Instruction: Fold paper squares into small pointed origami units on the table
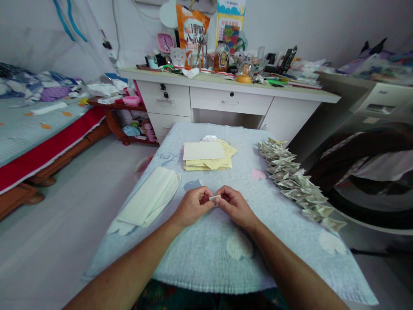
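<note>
Between the fingertips of both hands is a small folded piece of pale paper (214,198), held above the cloth-covered table. My left hand (194,205) pinches its left end, and my right hand (235,205) pinches the right end. Beyond them lies a stack of yellowish paper sheets (208,165) with a cream sheet (204,151) on top. To the left is a folded bundle of pale green paper (150,196). Along the right edge runs a long row of folded paper pieces (292,178) with pointed tips.
A light blue patterned cloth (206,262) covers the table. Behind stands a white desk (230,99) crowded with jars, a pink clock (165,42) and an orange bag (192,32). A bed (41,125) is at left, a washing machine (371,142) at right.
</note>
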The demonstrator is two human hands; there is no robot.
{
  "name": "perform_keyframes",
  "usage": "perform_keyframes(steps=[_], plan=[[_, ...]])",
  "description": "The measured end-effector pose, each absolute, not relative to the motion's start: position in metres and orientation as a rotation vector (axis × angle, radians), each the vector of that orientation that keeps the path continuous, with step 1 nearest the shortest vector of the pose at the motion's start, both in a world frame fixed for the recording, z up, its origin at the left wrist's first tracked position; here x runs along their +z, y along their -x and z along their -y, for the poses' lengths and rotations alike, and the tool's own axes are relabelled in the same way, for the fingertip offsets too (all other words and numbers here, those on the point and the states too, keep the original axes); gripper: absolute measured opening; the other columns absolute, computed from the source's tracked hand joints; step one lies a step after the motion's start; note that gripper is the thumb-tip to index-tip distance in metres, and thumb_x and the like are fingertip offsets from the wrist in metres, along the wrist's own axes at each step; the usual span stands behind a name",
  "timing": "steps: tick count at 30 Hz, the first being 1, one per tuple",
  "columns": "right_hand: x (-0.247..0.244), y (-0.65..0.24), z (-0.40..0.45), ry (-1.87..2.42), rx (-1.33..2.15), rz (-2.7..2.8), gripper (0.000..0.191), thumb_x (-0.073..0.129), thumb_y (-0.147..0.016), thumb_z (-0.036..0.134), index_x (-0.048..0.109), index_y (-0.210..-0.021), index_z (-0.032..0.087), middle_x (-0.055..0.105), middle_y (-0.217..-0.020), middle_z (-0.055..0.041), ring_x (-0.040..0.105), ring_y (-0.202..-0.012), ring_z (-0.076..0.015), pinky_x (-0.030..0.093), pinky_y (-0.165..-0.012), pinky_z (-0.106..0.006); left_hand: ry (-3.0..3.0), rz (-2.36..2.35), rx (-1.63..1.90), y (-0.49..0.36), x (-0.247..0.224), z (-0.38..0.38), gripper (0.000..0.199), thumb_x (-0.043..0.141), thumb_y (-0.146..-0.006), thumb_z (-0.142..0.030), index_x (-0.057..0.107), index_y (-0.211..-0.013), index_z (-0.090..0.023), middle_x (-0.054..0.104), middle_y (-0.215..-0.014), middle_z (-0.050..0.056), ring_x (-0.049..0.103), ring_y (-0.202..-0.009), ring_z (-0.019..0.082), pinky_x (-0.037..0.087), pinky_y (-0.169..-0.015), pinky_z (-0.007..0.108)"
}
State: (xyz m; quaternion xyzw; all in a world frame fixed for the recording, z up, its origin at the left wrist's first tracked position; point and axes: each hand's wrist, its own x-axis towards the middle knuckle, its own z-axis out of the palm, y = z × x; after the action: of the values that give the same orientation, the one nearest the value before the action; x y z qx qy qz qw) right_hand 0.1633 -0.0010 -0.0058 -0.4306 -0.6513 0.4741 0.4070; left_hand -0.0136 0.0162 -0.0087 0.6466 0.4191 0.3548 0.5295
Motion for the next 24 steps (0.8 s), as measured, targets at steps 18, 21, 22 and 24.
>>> perform_keyframes(steps=[18,21,22,24], plan=[[-0.007,-0.166,-0.002,1.220,0.839,1.942,0.019,0.053,-0.088,0.026,0.057,-0.071,0.018,0.056,-0.066,0.0011,0.052,-0.063,-0.0122,0.037,-0.062,-0.024,-1.727,-0.981,0.821,0.013,-0.012,-0.015,0.003,0.055,-0.081,-0.019,0.054,-0.079,-0.017,0.051,-0.065,-0.005,0.048,-0.060,0.008,0.037,-0.056,0.018],[-0.008,-0.166,-0.003,1.265,0.818,1.921,0.006,0.054,-0.087,0.024,0.058,-0.087,0.020,0.057,-0.066,0.0029,0.052,-0.061,-0.0122,0.037,-0.062,-0.024,-1.744,-1.017,0.854,0.012,-0.016,-0.017,0.004,0.054,-0.080,-0.019,0.057,-0.079,-0.017,0.054,-0.066,-0.004,0.051,-0.060,0.009,0.039,-0.057,0.019],[-0.009,-0.167,-0.002,1.275,0.821,1.896,0.010,0.055,-0.086,0.024,0.056,-0.095,0.020,0.058,-0.067,0.0034,0.053,-0.061,-0.0124,0.038,-0.062,-0.024,-1.738,-1.036,0.875,0.012,-0.017,-0.017,0.005,0.054,-0.081,-0.020,0.058,-0.080,-0.017,0.056,-0.067,-0.003,0.053,-0.061,0.009,0.040,-0.058,0.019],[-0.009,-0.167,-0.002,1.279,0.806,1.867,0.018,0.055,-0.084,0.020,0.051,-0.102,0.021,0.059,-0.072,0.0033,0.055,-0.065,-0.0132,0.039,-0.065,-0.025,-1.719,-1.091,0.924,0.011,-0.018,-0.018,0.007,0.054,-0.081,-0.021,0.060,-0.083,-0.017,0.060,-0.070,-0.002,0.057,-0.064,0.011,0.043,-0.060,0.020]])
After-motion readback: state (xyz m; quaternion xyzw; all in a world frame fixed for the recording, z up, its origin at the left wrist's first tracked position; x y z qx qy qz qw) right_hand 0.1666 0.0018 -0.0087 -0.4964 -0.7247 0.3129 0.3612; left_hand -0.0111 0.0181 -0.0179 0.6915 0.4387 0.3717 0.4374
